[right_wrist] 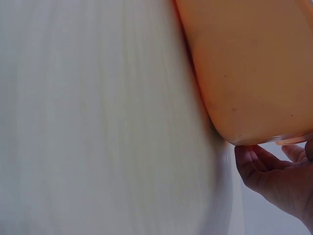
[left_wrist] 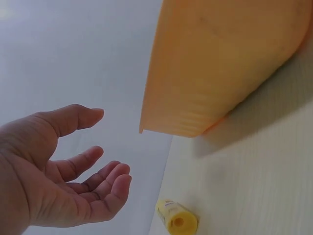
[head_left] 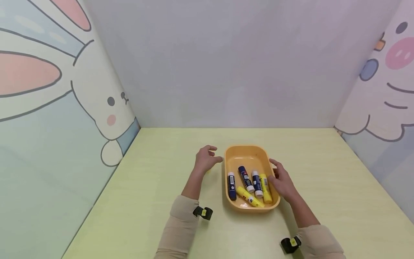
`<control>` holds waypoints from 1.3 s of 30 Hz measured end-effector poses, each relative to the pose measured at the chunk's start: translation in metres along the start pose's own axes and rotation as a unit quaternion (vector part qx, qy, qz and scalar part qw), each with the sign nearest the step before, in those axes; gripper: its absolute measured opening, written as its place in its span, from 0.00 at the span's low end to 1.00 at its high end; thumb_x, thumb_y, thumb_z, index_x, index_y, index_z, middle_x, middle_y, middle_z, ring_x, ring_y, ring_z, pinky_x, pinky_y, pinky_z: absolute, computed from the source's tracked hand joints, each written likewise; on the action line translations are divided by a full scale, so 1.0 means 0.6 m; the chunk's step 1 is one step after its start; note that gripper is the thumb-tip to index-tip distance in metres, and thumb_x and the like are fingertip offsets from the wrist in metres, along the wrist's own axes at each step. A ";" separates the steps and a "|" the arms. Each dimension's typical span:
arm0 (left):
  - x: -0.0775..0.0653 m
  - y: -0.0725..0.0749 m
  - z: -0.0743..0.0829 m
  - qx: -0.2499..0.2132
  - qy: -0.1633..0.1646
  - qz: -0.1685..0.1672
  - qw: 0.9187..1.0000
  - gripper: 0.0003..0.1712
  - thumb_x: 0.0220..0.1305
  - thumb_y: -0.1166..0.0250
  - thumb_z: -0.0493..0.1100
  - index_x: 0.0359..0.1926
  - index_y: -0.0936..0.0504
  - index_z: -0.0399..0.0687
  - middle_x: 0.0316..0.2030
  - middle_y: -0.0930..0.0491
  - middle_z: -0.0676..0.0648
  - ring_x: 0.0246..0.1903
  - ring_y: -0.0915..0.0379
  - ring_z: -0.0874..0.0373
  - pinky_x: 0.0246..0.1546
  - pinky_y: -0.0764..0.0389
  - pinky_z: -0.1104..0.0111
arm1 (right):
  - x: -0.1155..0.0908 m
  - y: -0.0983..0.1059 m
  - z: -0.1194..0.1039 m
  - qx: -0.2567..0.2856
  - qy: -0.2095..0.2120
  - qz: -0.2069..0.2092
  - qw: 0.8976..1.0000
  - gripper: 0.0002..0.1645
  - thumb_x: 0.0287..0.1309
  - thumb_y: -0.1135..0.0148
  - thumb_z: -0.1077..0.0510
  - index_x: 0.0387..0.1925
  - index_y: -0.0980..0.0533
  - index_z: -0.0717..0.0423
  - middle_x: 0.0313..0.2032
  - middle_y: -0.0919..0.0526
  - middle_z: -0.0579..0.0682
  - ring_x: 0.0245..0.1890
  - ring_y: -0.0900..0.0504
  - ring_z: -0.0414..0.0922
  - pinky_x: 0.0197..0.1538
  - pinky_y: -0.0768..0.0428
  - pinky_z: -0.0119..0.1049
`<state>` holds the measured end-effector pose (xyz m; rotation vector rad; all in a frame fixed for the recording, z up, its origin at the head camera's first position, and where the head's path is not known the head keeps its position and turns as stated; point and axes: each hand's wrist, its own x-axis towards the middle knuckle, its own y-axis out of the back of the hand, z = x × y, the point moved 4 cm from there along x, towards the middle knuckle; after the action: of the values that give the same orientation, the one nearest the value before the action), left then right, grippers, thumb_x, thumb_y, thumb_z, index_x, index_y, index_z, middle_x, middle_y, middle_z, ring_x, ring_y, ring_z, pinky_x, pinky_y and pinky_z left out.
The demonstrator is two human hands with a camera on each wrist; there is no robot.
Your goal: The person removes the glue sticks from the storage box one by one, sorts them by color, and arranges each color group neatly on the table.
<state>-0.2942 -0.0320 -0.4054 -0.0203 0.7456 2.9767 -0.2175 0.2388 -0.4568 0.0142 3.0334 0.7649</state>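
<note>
A shallow orange plastic tray (head_left: 247, 150) holds several glue sticks: three dark blue and white ones, such as this blue glue stick (head_left: 231, 186), and two yellow ones, such as this yellow glue stick (head_left: 249, 196). My right hand (head_left: 282, 181) grips the tray's right side, with the thumb at the rim and the fingers against the outer wall. To the left of the tray, my left hand (head_left: 207, 159) is raised with loosely bent fingers and nothing in it, apart from the wall in the left wrist view. Another yellow glue stick (left_wrist: 177, 218) lies on the table below it, mostly hidden in the head view.
The pale yellow-green table (head_left: 145, 187) spreads around the tray. A plain grey wall (head_left: 233, 72) stands behind it. Side panels carry a cartoon rabbit (head_left: 97, 100) on the left and a pink-nosed figure (head_left: 385, 90) on the right.
</note>
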 end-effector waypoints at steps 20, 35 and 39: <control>-0.004 -0.044 0.043 0.019 -0.008 -0.059 0.998 0.29 0.47 0.27 0.40 0.53 0.24 0.42 0.45 0.24 0.39 0.36 0.26 0.51 0.30 0.23 0.64 | -0.001 0.001 0.002 -0.004 0.002 -0.003 1.000 0.39 0.60 0.54 0.69 0.70 0.54 0.62 0.56 0.36 0.76 0.54 0.32 0.65 0.53 0.32 0.57; -0.002 -0.071 0.067 0.042 -0.021 -0.115 0.992 0.30 0.47 0.27 0.41 0.53 0.24 0.44 0.46 0.24 0.40 0.39 0.27 0.52 0.33 0.23 0.64 | 0.001 0.001 0.000 -0.007 0.002 -0.003 1.000 0.39 0.59 0.54 0.69 0.70 0.55 0.61 0.56 0.36 0.75 0.54 0.33 0.65 0.54 0.33 0.58; 0.000 -0.084 0.066 0.036 -0.015 -0.126 0.991 0.30 0.48 0.27 0.41 0.54 0.25 0.42 0.47 0.24 0.41 0.41 0.27 0.52 0.35 0.23 0.64 | 0.002 0.003 0.002 -0.006 -0.001 -0.003 1.000 0.39 0.59 0.54 0.69 0.70 0.54 0.61 0.56 0.36 0.75 0.54 0.33 0.65 0.55 0.34 0.58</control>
<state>-0.2902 0.0310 -0.3942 -0.0594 0.7822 2.7044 -0.2188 0.2408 -0.4573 0.0069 3.0246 0.7832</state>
